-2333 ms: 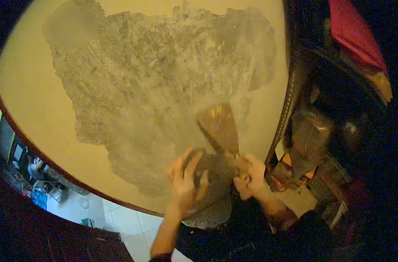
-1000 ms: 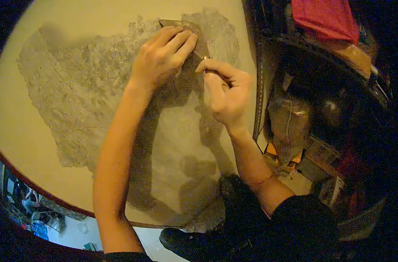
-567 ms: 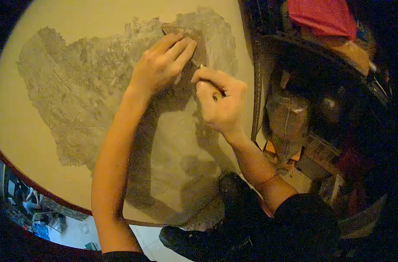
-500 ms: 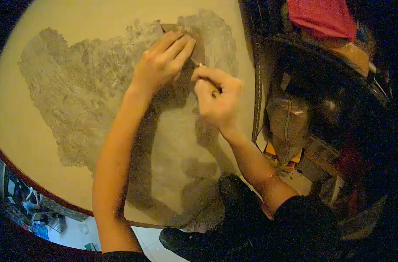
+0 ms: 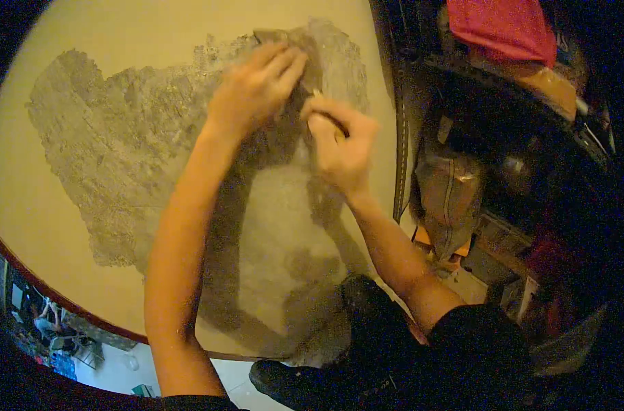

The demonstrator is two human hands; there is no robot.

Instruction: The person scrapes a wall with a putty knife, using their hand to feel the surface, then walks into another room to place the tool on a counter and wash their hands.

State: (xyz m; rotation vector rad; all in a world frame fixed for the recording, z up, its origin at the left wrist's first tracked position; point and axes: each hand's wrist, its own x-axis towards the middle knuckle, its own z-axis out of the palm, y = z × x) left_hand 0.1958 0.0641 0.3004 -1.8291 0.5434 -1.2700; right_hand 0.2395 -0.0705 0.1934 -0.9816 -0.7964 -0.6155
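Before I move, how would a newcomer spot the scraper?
On the big pale surface, find the rough grey patch. Near its far edge, the right hand grips the scraper, left hand over it. Its broad, dark blade stands out from the lighter grey.

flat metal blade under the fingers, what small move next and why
Probably a short pull toward the body: the flat metal blade sits near the far edge of the ragged grey patch, left hand on top, right hand gripping its handle.

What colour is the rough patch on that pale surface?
The patch is mottled greyish brown; the head view shows it.
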